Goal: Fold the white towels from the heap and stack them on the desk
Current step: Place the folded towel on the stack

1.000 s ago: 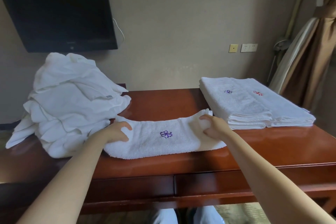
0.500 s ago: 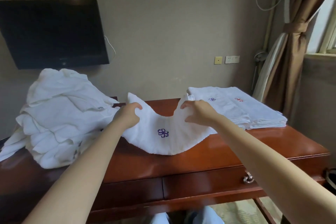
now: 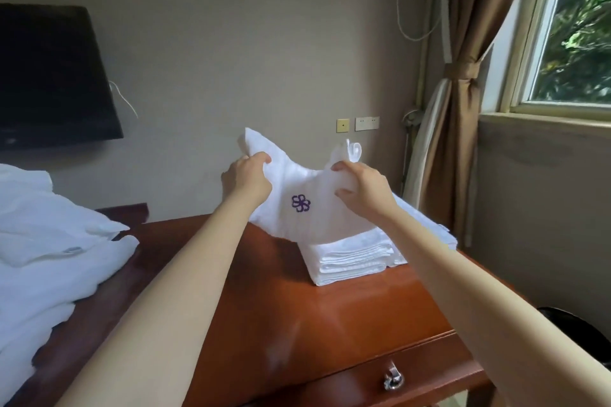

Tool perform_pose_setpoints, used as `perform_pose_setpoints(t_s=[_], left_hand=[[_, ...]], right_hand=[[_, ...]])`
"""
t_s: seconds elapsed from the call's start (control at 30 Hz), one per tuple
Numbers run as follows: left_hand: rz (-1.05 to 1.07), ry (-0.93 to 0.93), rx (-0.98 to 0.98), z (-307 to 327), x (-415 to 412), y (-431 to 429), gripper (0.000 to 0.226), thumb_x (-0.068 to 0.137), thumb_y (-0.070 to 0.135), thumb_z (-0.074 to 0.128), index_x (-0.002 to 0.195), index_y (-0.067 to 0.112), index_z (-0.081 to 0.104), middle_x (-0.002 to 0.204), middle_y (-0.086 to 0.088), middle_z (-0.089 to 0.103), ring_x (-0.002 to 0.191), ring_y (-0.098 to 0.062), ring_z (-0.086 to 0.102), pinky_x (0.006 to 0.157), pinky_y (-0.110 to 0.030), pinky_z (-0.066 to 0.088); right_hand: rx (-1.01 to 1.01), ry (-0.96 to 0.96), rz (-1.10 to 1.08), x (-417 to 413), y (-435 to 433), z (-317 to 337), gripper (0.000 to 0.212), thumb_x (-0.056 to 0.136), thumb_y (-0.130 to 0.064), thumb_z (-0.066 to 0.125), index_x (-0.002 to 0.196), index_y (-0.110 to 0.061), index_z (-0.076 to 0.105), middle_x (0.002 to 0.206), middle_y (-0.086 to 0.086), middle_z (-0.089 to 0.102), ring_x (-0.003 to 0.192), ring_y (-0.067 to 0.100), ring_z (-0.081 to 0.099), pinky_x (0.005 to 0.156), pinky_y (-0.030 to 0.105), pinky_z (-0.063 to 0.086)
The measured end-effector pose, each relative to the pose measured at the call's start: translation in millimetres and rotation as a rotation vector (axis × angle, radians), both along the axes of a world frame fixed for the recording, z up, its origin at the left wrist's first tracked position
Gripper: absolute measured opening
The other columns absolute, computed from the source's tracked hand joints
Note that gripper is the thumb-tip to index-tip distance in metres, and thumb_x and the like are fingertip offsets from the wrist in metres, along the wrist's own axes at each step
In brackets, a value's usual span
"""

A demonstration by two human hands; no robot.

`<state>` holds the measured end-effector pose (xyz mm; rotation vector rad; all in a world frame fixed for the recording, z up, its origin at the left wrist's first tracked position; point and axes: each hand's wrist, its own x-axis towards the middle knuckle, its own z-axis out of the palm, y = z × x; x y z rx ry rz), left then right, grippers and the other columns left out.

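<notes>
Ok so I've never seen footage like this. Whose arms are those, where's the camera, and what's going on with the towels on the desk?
There is no machine here. The arms are a person's own, filmed by a wide-angle camera worn on their head and looking forward and down, which is why they reach in from the bottom edge. The left hand and right hand each grip one end of a folded white towel with a purple flower mark, holding it up over a stack of folded towels on the wooden desk. At the left lies the heap of unfolded towels. Behind are a dark wall screen, a window and a tied curtain. Whether the held towel touches the stack, I cannot tell.
</notes>
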<state>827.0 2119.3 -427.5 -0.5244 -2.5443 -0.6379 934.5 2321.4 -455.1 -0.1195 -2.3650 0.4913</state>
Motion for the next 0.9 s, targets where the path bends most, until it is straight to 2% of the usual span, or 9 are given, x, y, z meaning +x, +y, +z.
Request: perform_pose_setpoints(t_s=[0.13,0.23,0.43,0.57,0.67,0.73,0.8,0.9], left_hand=[[-0.027,0.04,-0.038,0,-36,64,0.054,0.083,0.004,0.043,0.129,0.031,0.049,0.115,-0.006,0.056,0.106,-0.03,0.05,0.086,-0.035,0.034],[-0.071,0.062,-0.081,4,-64,114,0.057,0.082,0.0,0.042,0.131,0.029,0.049,0.116,-0.007,0.055,0.11,-0.03,0.048,0.091,-0.037,0.033],[-0.106,0.033,-0.097,13,-118,202,0.057,0.083,-0.001,0.04,0.123,0.038,0.051,0.117,-0.002,0.046,0.108,-0.03,0.036,0.074,-0.034,0.038],[-0.13,0.004,-0.122,18,-142,247,0.056,0.084,-0.001,0.042,0.123,0.038,0.051,0.119,-0.002,0.043,0.106,-0.031,0.034,0.069,-0.034,0.037],[-0.157,0.012,-0.168,21,-151,272,0.058,0.084,-0.005,0.042,0.124,0.036,0.051,0.118,-0.003,0.044,0.106,-0.03,0.034,0.071,-0.033,0.036],[-0.184,0.03,-0.205,22,-155,286,0.059,0.082,-0.008,0.042,0.123,0.033,0.053,0.116,-0.004,0.046,0.104,-0.028,0.033,0.074,-0.034,0.034],[-0.226,0.02,-0.281,20,-155,298,0.06,0.079,-0.01,0.042,0.122,0.031,0.053,0.113,-0.004,0.047,0.103,-0.026,0.033,0.08,-0.034,0.033],[-0.308,0.047,-0.439,18,-148,310,0.066,0.075,-0.011,0.045,0.125,0.032,0.052,0.112,-0.004,0.048,0.11,-0.026,0.037,0.088,-0.036,0.03]], right_hand=[[-0.045,-0.009,-0.048,-27,53,-7,0.042,0.08,-0.013,0.064,0.121,-0.023,0.059,0.112,0.003,0.062,0.095,0.026,0.058,0.074,0.033,0.044],[-0.134,0.006,-0.115,-51,87,-13,0.043,0.082,-0.014,0.062,0.123,-0.025,0.057,0.114,0.002,0.06,0.095,0.024,0.057,0.072,0.028,0.037],[-0.355,0.085,-0.226,-100,139,-30,0.043,0.083,-0.014,0.06,0.123,-0.028,0.055,0.11,0.0,0.057,0.083,0.013,0.049,0.071,0.027,0.035],[-0.462,0.094,-0.317,-122,164,-38,0.044,0.086,-0.015,0.06,0.126,-0.03,0.052,0.117,-0.003,0.055,0.087,0.009,0.049,0.075,0.025,0.033],[-0.648,0.127,-0.404,-126,176,-45,0.045,0.087,-0.017,0.058,0.128,-0.034,0.049,0.122,-0.007,0.053,0.092,0.006,0.045,0.079,0.024,0.033],[-0.762,0.112,-0.442,-125,180,-52,0.047,0.086,-0.017,0.055,0.128,-0.036,0.047,0.119,-0.007,0.054,0.093,0.01,0.048,0.078,0.026,0.035],[-0.925,0.044,-0.456,-122,180,-60,0.048,0.083,-0.017,0.052,0.128,-0.034,0.047,0.116,-0.002,0.057,0.094,0.018,0.053,0.079,0.031,0.042],[-1.15,-0.035,-0.511,-112,171,-65,0.05,0.079,-0.018,0.046,0.127,-0.032,0.048,0.109,0.001,0.058,0.1,0.025,0.057,0.093,0.043,0.048]])
